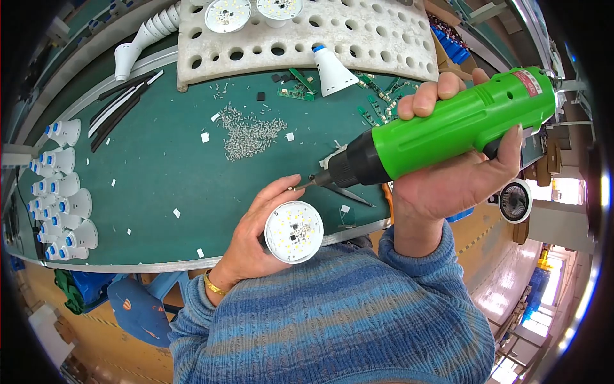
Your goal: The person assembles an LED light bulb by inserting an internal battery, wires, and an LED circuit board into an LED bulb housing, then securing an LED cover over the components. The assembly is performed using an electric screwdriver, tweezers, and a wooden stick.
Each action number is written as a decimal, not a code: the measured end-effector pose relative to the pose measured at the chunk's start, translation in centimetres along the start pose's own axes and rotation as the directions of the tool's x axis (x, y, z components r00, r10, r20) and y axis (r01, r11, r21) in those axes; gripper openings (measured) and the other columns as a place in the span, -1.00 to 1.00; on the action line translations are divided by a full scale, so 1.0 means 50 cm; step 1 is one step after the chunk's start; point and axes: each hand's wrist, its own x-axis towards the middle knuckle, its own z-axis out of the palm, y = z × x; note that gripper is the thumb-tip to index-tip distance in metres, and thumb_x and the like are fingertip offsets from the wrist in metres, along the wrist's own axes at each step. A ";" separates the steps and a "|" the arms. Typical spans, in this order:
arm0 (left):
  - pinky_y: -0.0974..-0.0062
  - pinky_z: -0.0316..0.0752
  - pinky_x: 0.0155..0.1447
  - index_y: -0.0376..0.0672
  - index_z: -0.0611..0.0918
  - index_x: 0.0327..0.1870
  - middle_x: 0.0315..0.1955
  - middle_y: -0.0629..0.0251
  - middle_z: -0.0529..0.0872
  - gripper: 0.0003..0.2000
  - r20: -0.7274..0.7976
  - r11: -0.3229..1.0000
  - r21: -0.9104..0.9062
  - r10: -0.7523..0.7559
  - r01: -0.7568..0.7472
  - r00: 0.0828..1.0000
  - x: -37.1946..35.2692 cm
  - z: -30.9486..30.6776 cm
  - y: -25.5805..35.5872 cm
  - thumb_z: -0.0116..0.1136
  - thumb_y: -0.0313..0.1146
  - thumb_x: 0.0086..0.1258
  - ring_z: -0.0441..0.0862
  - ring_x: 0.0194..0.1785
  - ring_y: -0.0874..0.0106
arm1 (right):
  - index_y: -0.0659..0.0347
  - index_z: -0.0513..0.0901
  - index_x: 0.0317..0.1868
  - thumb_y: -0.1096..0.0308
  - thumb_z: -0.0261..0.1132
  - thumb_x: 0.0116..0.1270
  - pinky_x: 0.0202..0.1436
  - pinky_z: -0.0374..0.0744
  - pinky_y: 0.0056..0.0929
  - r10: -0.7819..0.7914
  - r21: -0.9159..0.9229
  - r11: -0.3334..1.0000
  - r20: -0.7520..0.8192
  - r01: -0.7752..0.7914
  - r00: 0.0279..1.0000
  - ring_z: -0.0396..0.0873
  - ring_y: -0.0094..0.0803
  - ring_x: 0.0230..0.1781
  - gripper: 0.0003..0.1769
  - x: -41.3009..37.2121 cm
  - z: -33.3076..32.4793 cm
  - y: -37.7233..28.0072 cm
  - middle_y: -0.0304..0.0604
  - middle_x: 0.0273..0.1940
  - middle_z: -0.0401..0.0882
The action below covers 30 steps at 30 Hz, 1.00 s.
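Observation:
My left hand (249, 238) holds a white lamp housing (294, 232) with its round LED board facing up. My right hand (441, 173) is wrapped round a green electric screwdriver (460, 125) with a black nose. Its bit points left and down, and the tip is at my left thumb and index finger, just above the lamp's rim. A small screw seems to be at the tip, too small to tell for sure. A pile of small screws (249, 136) lies on the green mat (160, 198) beyond my left hand.
A white foam board with holes (294, 48) stands at the back, bearing lamps. One white housing (332, 72) lies by its edge, near green circuit boards (297, 93). Several lamp housings (77, 203) line the left side. Black and white strips (125, 105) lie at the back left.

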 end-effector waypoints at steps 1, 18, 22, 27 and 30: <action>0.29 0.29 0.33 -0.23 0.48 0.19 0.27 0.06 0.38 -0.24 -0.005 1.000 -0.012 0.003 -0.003 1.000 -0.001 0.001 -0.001 0.52 -0.43 -0.22 0.37 0.32 0.14 | 0.25 0.37 0.14 -0.11 -0.05 0.33 -0.22 0.43 -0.24 0.002 -0.004 1.000 -0.005 -0.002 1.000 0.44 -0.22 -0.28 -0.39 0.000 -0.001 0.001 -0.03 -0.18 0.40; 0.32 0.25 0.33 -0.34 0.46 0.19 0.26 -0.04 0.35 -0.19 0.041 0.998 -0.056 0.009 -0.007 0.999 -0.003 -0.010 -0.006 0.53 -0.40 -0.26 0.33 0.32 0.17 | 0.27 0.38 0.15 -0.11 -0.07 0.35 -0.24 0.48 -0.23 0.009 0.012 1.000 0.014 -0.009 1.000 0.47 -0.20 -0.30 -0.38 0.003 -0.003 0.014 0.02 -0.16 0.44; 0.32 0.26 0.33 -0.33 0.45 0.20 0.27 -0.05 0.34 -0.18 0.041 0.999 -0.053 0.008 -0.006 0.999 -0.002 -0.009 -0.007 0.53 -0.41 -0.26 0.33 0.33 0.17 | 0.26 0.37 0.19 -0.10 -0.10 0.37 -0.22 0.48 -0.21 -0.011 0.012 1.000 0.078 0.010 0.997 0.47 -0.18 -0.27 -0.37 0.004 -0.011 0.016 0.03 -0.13 0.44; 0.32 0.25 0.33 -0.33 0.46 0.20 0.29 -0.05 0.32 -0.18 0.038 0.999 -0.030 -0.011 0.012 0.999 -0.004 -0.006 -0.006 0.54 -0.42 -0.26 0.33 0.34 0.17 | 0.26 0.35 0.22 -0.09 -0.13 0.39 -0.20 0.48 -0.18 -0.022 0.020 1.000 0.118 0.019 0.993 0.47 -0.16 -0.26 -0.36 0.001 -0.015 0.018 0.03 -0.12 0.44; 0.31 0.24 0.34 -0.32 0.46 0.20 0.29 -0.05 0.33 -0.17 0.035 1.000 -0.008 -0.008 0.008 0.999 -0.005 -0.005 -0.007 0.54 -0.42 -0.27 0.33 0.35 0.17 | 0.26 0.35 0.23 -0.09 -0.14 0.39 -0.19 0.48 -0.16 -0.023 0.022 1.000 0.132 0.020 0.991 0.47 -0.15 -0.25 -0.36 0.000 -0.015 0.017 0.04 -0.11 0.44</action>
